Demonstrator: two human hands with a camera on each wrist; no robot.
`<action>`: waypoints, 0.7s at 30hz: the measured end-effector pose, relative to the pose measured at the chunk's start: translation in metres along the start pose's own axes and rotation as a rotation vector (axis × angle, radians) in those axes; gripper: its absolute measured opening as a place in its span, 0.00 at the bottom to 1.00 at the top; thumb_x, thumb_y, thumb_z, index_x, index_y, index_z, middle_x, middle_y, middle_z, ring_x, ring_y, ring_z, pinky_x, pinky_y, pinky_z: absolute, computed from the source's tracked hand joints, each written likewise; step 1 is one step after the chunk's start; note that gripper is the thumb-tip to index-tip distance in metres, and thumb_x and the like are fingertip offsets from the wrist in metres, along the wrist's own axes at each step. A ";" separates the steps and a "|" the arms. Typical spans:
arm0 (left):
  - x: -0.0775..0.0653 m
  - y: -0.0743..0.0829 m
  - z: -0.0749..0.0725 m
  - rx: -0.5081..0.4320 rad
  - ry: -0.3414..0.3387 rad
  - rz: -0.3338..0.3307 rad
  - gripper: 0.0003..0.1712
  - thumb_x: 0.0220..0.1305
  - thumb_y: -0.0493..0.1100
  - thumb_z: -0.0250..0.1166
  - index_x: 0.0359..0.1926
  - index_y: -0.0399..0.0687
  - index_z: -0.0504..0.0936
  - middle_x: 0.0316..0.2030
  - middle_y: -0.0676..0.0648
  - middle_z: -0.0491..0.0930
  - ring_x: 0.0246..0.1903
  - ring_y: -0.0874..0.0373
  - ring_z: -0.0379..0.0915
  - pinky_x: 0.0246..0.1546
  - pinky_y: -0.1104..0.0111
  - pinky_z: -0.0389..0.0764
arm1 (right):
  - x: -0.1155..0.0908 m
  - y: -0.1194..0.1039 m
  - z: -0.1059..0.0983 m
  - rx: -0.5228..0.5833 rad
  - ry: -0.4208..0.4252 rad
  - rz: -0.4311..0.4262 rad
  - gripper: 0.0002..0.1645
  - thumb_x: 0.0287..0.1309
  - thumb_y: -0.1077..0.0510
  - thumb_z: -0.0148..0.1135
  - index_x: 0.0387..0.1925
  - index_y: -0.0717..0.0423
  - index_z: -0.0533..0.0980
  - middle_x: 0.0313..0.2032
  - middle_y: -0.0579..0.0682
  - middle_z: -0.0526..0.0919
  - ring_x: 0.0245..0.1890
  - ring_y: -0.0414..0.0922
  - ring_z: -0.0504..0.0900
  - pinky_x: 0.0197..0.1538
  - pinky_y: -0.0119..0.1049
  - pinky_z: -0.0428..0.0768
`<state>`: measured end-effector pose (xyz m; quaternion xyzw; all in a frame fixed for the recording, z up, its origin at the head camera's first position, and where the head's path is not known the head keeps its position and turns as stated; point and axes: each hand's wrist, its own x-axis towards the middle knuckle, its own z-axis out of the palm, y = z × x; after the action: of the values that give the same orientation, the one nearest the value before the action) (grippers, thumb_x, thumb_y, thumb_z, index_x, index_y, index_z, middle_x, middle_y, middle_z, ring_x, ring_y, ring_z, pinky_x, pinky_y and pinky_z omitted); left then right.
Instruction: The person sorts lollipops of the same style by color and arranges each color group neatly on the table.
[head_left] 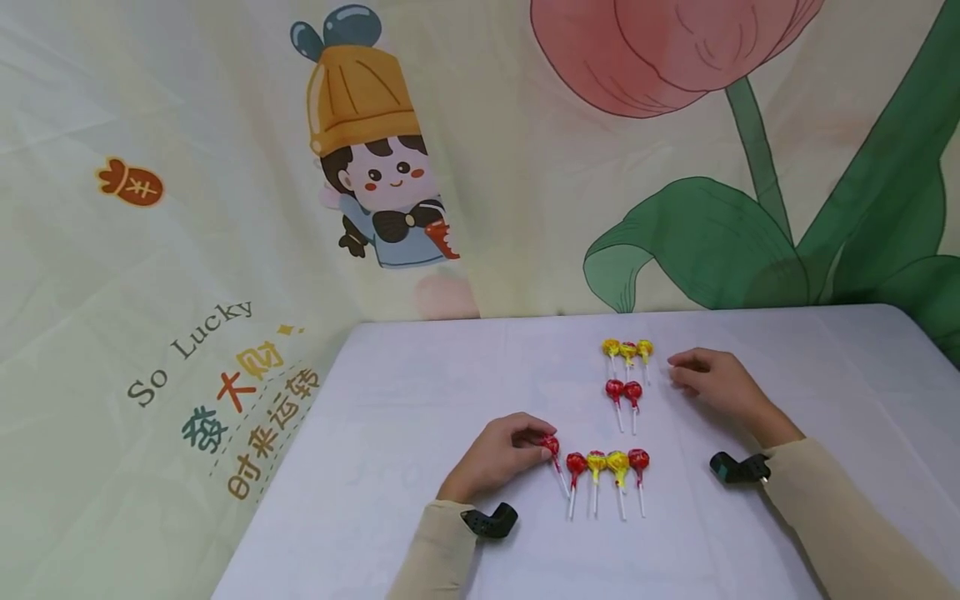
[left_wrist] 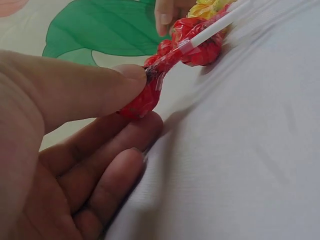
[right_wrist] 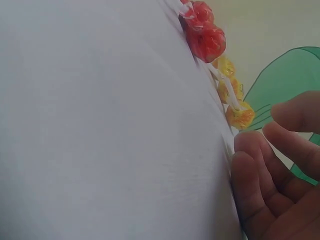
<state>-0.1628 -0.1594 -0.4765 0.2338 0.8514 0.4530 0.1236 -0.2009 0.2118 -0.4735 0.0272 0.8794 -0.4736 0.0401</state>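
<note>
My left hand (head_left: pixel 504 454) pinches a red lollipop (head_left: pixel 551 444) by its wrapped head between thumb and fingers, the white stick slanting down toward the front. In the left wrist view the thumb presses on the red wrapper (left_wrist: pixel 144 100). Just right of it lies a row of several lollipops, with a red one (head_left: pixel 576 463) at its left, yellow ones (head_left: pixel 618 462) in the middle and a red one (head_left: pixel 639 459) at its right. My right hand (head_left: pixel 712 383) rests at the table, fingers loosely bent and holding nothing, beside three yellow lollipops (head_left: pixel 627 352).
Two red lollipops (head_left: pixel 624 390) lie in front of the yellow ones. A white cloth covers the table (head_left: pixel 420 375). Behind it hangs a printed backdrop (head_left: pixel 510 167) with a cartoon figure and a flower. A black wrist camera (head_left: pixel 491 522) sits on each sleeve.
</note>
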 end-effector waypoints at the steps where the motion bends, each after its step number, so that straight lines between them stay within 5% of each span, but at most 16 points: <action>1: 0.001 0.000 -0.001 -0.010 0.002 -0.007 0.15 0.64 0.44 0.71 0.51 0.58 0.86 0.44 0.61 0.83 0.43 0.64 0.80 0.48 0.67 0.78 | -0.001 0.001 0.001 0.000 0.001 0.001 0.26 0.71 0.47 0.59 0.61 0.60 0.74 0.49 0.59 0.81 0.45 0.52 0.78 0.42 0.33 0.80; 21: 0.015 -0.005 -0.009 -0.081 0.082 -0.041 0.16 0.70 0.42 0.65 0.57 0.52 0.83 0.46 0.55 0.81 0.36 0.56 0.80 0.39 0.63 0.80 | -0.032 0.005 0.008 0.012 -0.015 -0.023 0.26 0.69 0.47 0.61 0.60 0.58 0.76 0.47 0.55 0.82 0.42 0.51 0.78 0.41 0.36 0.80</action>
<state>-0.1809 -0.1606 -0.4756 0.1921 0.8413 0.4938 0.1072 -0.1682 0.2078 -0.4785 0.0140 0.8765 -0.4795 0.0412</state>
